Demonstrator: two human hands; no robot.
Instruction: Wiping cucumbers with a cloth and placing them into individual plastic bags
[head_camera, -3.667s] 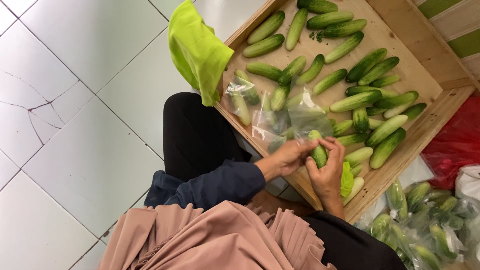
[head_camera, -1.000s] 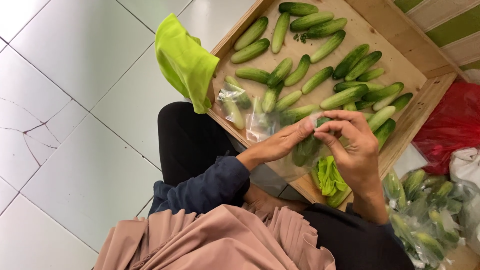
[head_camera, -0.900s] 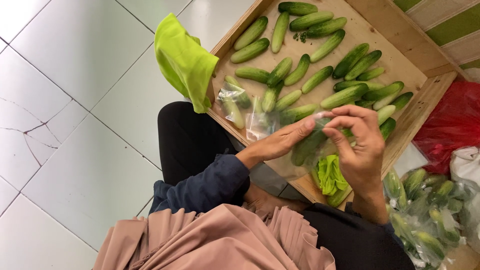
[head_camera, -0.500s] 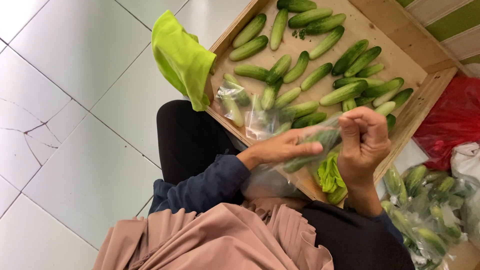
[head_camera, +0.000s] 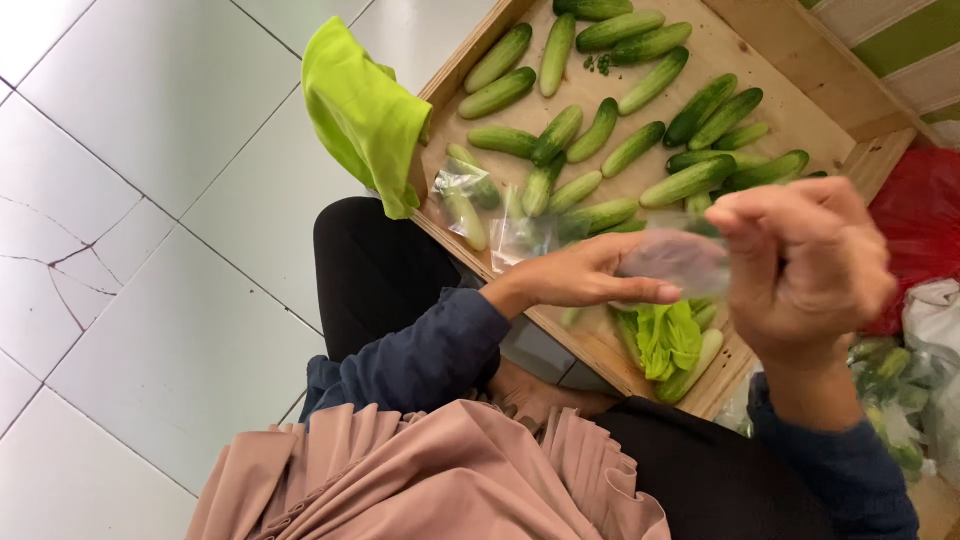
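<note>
My left hand (head_camera: 585, 278) and my right hand (head_camera: 808, 268) hold a clear plastic bag (head_camera: 672, 256) between them, above the near edge of a wooden tray (head_camera: 790, 75). The bag is blurred by motion, so its contents cannot be made out. My right hand pinches the bag's end with curled fingers. My left hand lies under the bag with its fingers stretched out along it. Several loose green cucumbers (head_camera: 690, 182) lie spread over the tray beyond my hands.
A lime-green cloth (head_camera: 365, 110) hangs over the tray's left corner. Small clear bags with cucumbers (head_camera: 468, 203) lie on the tray's near left part. A bunch of light green strips (head_camera: 668, 340) sits below my hands. A red bag (head_camera: 920, 215) and filled cucumber bags (head_camera: 895, 400) are on the right. White floor tiles lie on the left.
My right hand has risen and moved right, stretching the bag away from my left hand. The bag, earlier showing cucumbers inside, is now a blur between the hands.
</note>
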